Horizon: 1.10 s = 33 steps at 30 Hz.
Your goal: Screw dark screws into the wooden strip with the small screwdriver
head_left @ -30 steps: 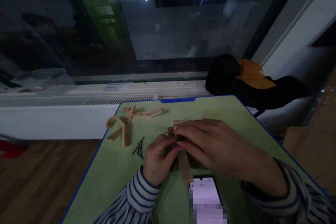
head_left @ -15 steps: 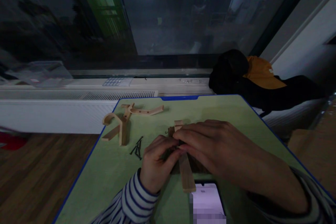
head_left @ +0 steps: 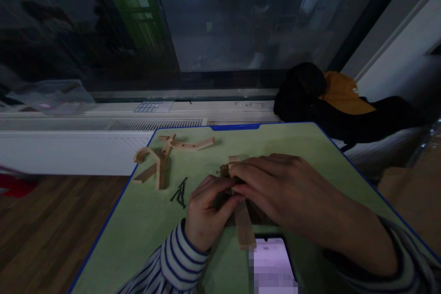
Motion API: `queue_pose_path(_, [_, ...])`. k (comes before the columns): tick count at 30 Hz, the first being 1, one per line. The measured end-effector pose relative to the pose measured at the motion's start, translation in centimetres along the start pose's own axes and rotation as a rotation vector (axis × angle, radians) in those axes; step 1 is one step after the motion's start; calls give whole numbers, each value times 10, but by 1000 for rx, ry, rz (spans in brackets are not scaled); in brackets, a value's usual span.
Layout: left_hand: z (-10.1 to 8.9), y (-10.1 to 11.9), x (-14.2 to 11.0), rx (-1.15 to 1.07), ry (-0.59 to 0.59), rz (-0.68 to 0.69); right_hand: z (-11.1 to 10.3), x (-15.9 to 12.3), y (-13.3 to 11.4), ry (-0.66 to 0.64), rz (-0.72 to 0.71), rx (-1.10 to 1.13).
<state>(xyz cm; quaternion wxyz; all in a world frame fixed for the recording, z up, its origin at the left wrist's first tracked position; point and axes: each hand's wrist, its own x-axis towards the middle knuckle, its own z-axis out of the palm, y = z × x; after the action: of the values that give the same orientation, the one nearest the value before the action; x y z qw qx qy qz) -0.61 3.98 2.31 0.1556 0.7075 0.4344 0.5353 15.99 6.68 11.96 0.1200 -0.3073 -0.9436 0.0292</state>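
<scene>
A pale wooden strip (head_left: pixel 245 229) lies lengthwise toward me across a darker brown wooden piece (head_left: pixel 259 213), which is mostly hidden under my hands. My left hand (head_left: pixel 208 209) comes from the left, thumb and forefinger closed at the strip's middle. From the right, my right hand (head_left: pixel 275 186) reaches over the strip, its fingers closed and its fingertips meeting the left ones. Whatever small thing the fingertips pinch is hidden. Left of my hands, several dark screws (head_left: pixel 180 193) lie in a loose pile.
Curved and angled wooden pieces (head_left: pixel 161 167) lie at the table's back left, beside a bent strip with holes (head_left: pixel 191 145). A phone (head_left: pixel 272 257) lies near me. Behind the green tabletop (head_left: pixel 282 140) are a radiator (head_left: pixel 69 151), dark clothing (head_left: pixel 299 96) and an orange cap (head_left: pixel 344 94).
My hands stay at the same spot over the wooden strip, with only slight finger shifts. The right hand's fingertips have moved a little. The pieces and screws lie as before.
</scene>
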Motion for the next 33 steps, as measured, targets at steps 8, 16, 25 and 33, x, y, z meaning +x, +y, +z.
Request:
queue_pose_path(8, [-1, 0, -2, 27, -28, -13, 0, -1, 2, 8, -52, 66])
queue_pose_path(16, [-2, 1, 2, -50, -103, -10, 0, 0, 0, -26, -11, 14])
queue_pose_path(25, [1, 3, 0, 49, -29, 9, 2, 1, 0, -19, -30, 9])
queue_pose_path(33, [-1, 3, -2, 101, -36, 24, -3, -1, 1, -27, -38, 87])
